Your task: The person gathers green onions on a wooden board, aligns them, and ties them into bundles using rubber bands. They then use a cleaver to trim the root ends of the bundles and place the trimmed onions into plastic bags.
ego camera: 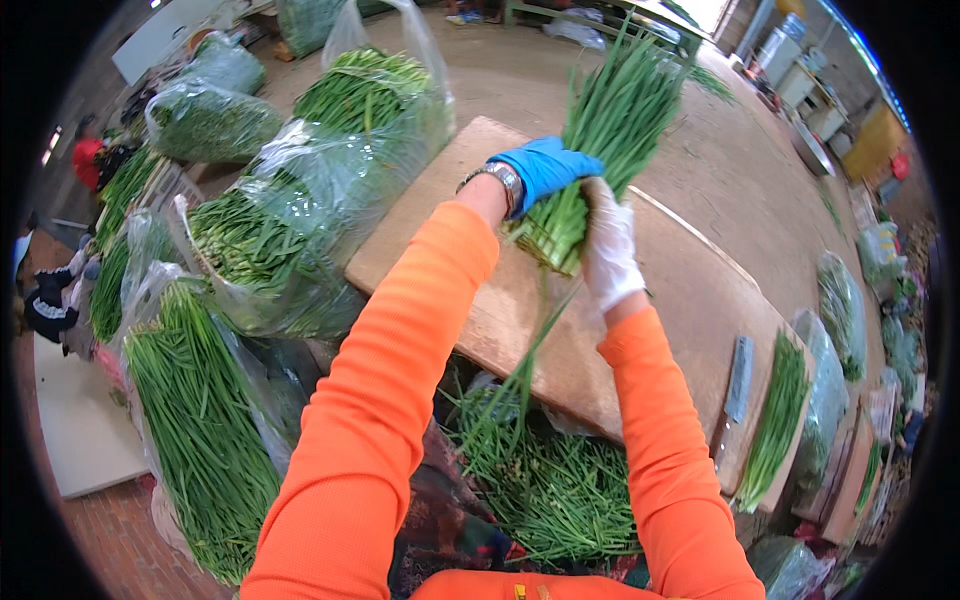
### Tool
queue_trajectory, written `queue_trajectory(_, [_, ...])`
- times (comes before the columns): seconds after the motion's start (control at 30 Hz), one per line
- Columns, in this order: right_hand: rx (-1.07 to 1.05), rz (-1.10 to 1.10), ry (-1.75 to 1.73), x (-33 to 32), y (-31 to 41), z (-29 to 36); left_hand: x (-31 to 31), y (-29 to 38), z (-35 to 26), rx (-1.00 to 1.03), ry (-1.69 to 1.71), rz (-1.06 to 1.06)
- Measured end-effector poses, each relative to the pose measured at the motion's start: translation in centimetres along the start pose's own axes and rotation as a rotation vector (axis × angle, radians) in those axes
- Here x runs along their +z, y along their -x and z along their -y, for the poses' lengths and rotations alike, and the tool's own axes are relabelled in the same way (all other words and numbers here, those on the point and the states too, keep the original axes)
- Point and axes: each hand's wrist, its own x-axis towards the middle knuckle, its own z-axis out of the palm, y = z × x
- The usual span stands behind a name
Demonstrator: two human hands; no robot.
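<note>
My left hand [544, 171], in a blue glove with a metal-band watch at the wrist, grips a thick bunch of green garlic chives [626, 109]. From the other side my right hand [611, 247], in a thin whitish glove, presses against the pale cut ends. The bunch is tilted over a brown wooden board [675, 274], its leaf tips pointing away from me. A few loose blades [529, 367] dangle below it. To the right on the board lie a broad-bladed knife [739, 382] and a smaller bundle of chives [776, 416].
Below the board's near edge is a heap of loose chives [555, 480]. At left stand open plastic bags of chives [247, 232], with more long chives [202, 420] nearer me. Filled bags [840, 311] line the right side. A person in red [88, 161] is at far left.
</note>
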Motion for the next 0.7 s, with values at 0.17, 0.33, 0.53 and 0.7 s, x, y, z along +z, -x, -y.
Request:
queue_trajectory(0.17, [0.422, -0.246, 1.241, 2.5, -3.1, -11.4, -3.2, -1.6, 11.4, -0.501, -0.510, -0.274])
queue_trajectory(0.33, [0.266, 0.051, 0.534, 0.2, -0.5, -7.7, -3.6, -0.3, 13.1, -0.327, -0.399, -0.439])
queue_trajectory(0.53, [-0.075, 0.367, 1.256, -4.2, 10.1, -2.9, -2.1, 11.2, 9.8, -0.017, -0.603, -0.475])
queue_trajectory(0.7, [-0.311, 0.811, 1.894, -9.7, 25.1, -0.1, -0.4, 30.1, 11.3, 0.177, -0.323, -0.451])
